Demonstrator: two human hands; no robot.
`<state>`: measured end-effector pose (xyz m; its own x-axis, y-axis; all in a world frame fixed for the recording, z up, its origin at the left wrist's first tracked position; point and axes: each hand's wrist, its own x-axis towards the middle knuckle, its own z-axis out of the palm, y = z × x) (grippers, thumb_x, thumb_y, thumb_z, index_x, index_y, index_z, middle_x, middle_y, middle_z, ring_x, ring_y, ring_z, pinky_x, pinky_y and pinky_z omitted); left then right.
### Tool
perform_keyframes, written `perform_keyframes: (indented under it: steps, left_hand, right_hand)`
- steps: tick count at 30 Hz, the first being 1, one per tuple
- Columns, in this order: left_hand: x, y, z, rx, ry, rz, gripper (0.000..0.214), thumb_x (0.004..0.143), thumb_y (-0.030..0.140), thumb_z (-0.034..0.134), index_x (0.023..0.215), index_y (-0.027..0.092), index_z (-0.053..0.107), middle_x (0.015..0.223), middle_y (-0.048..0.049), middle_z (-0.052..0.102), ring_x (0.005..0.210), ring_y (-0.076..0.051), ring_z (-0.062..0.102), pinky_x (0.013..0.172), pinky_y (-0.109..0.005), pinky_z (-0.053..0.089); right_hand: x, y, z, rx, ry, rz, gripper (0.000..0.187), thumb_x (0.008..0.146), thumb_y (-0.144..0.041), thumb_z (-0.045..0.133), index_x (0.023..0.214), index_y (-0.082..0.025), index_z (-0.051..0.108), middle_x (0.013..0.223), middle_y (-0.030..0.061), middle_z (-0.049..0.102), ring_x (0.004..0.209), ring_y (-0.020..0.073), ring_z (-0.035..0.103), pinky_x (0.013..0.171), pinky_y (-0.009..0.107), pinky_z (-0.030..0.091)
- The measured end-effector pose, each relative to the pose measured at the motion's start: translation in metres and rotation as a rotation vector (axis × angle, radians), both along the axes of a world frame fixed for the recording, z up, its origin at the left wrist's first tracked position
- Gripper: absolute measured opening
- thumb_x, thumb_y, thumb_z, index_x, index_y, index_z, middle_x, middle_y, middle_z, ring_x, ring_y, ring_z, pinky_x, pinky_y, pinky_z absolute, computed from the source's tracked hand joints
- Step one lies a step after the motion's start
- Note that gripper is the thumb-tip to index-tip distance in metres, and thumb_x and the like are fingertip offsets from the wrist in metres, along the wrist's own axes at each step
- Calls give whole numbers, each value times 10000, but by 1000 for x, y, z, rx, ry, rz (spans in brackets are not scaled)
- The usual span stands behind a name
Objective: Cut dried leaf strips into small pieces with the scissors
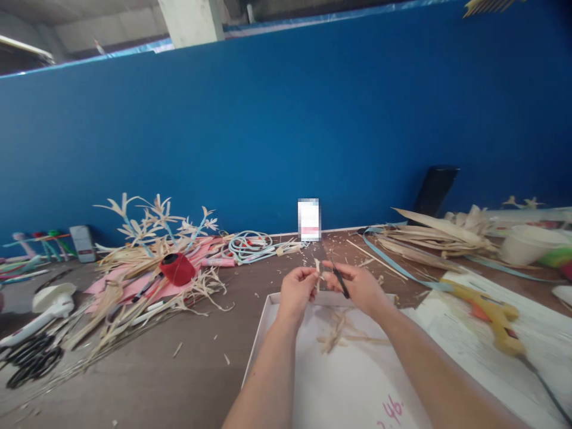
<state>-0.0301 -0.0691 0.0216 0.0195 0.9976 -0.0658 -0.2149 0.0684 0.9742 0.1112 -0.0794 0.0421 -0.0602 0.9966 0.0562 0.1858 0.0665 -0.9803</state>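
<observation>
Over the far edge of a shallow white box [266, 325], my left hand [295, 292] pinches a small pale strip of dried husk [317, 274] between thumb and fingertips. Close beside it on the right, my right hand [357, 287] is closed around a slim black tool [341, 281]; the fingers cover part of it, so its exact kind is unclear. The two hands' fingertips nearly meet at the strip. Below them, a few husk pieces [335, 333] lie inside the box, which has pink handwriting on it.
A red thread spool [179, 269], husk flowers [145, 229] and black-handled scissors [33, 357] lie to the left. Coiled pale-blue cord [250, 246] and a phone [309, 220] sit at the back. On the right are a yellow glue gun [491, 319], husks [433, 238] and a white cup [529, 243].
</observation>
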Motion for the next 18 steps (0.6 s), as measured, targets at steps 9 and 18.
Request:
perform_keyframes:
  steps: [9,18]
  left_hand:
    - [-4,1,4,58,27,177,267,648,360,618,773,126,586,499,44,488,363,-35,356,352,-171,257]
    - [-5,1,4,91,125,193,232,671,344,590,767,133,601,523,33,509,380,-39,377,384,-178,308]
  right_hand:
    - [5,-5,2,-108,-163,185,505,621,-411,672,1073,-187,648,542,-13,603,522,144,511,522,249,403]
    - [5,-6,1,-78,-230,216,427,631,-414,658,1005,-210,680,533,-9,615,492,142,498,507,243,389]
